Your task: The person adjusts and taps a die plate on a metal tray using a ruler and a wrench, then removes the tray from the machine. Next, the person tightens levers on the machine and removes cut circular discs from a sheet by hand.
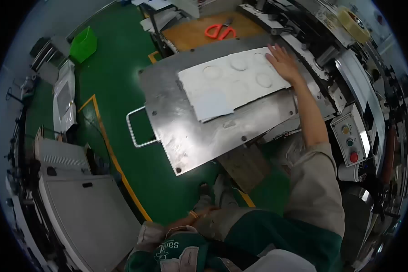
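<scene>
My right hand point(283, 65) lies with its fingers apart on the far right corner of a white board point(222, 86). Several round outlines mark the board's surface. A smaller white sheet point(213, 105) covers its near left corner. Beneath the board is a metal plate point(167, 122) with a bar handle point(134, 130) at its left side. Down by my thigh rests my left hand point(206, 210), below a yellow band at the wrist; its fingers are too small and dim to make out.
Red-handled scissors point(221, 31) lie on a brown surface behind the plate. A control box point(350, 138) with buttons and a roll of tape point(352, 25) are at the right. A grey cabinet point(90, 222) and a green bin point(83, 44) stand at the left.
</scene>
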The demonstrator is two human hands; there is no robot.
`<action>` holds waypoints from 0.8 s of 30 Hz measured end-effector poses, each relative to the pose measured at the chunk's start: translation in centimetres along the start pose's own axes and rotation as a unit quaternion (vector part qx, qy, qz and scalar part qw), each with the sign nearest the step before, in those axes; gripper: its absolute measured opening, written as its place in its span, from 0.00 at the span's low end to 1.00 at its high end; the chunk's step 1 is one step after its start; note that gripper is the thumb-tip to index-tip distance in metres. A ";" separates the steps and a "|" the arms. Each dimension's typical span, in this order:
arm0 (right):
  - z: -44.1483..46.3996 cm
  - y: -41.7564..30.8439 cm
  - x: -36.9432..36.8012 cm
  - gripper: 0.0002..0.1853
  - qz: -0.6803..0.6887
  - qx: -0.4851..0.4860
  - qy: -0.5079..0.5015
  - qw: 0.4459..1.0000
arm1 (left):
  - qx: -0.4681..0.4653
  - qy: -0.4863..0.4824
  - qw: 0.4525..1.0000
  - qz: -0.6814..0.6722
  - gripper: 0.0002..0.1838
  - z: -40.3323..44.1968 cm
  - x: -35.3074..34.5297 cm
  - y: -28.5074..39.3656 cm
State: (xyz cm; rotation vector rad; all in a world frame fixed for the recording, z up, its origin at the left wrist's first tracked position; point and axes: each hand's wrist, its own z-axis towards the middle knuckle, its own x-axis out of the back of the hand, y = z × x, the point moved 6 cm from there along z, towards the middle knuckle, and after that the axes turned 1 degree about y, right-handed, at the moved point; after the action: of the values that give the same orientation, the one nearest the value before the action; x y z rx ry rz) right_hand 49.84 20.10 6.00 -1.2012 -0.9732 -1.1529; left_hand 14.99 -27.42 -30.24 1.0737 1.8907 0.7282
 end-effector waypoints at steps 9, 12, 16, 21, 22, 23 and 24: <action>-2.5 -12.0 7.0 0.31 -0.014 0.165 0.144 0.976 | -0.134 0.212 0.962 0.109 0.17 -7.6 -0.3 9.5; -9.3 -24.7 18.7 0.33 0.116 0.242 0.214 0.939 | -0.127 0.457 0.858 -0.196 0.20 -11.9 5.1 11.9; -8.3 -27.6 15.2 0.31 -0.085 0.349 0.346 0.867 | -0.296 0.547 0.689 -0.372 0.35 -19.5 10.4 22.6; -6.0 -26.5 -2.2 0.34 -0.032 0.263 -0.013 0.964 | -0.344 0.488 0.742 -0.305 0.32 -19.1 12.8 34.3; -6.6 -25.8 -2.6 0.35 -0.006 0.269 -0.023 0.963 | -0.320 0.515 0.733 -0.308 0.31 -18.6 12.6 34.1; -6.5 -25.2 -3.0 0.36 0.014 0.295 -0.041 0.954 | -0.303 0.540 0.717 -0.319 0.30 -18.4 12.5 33.9; -6.8 -24.7 -1.4 0.37 0.047 0.284 -0.042 0.957 | -0.302 0.598 0.684 -0.289 0.31 -18.1 12.7 33.8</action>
State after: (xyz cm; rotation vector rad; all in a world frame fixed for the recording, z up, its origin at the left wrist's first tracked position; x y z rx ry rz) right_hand 25.07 13.74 8.12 -0.8204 -1.1948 -0.6781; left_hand 9.13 -1.97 0.57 -0.6805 2.4311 1.7149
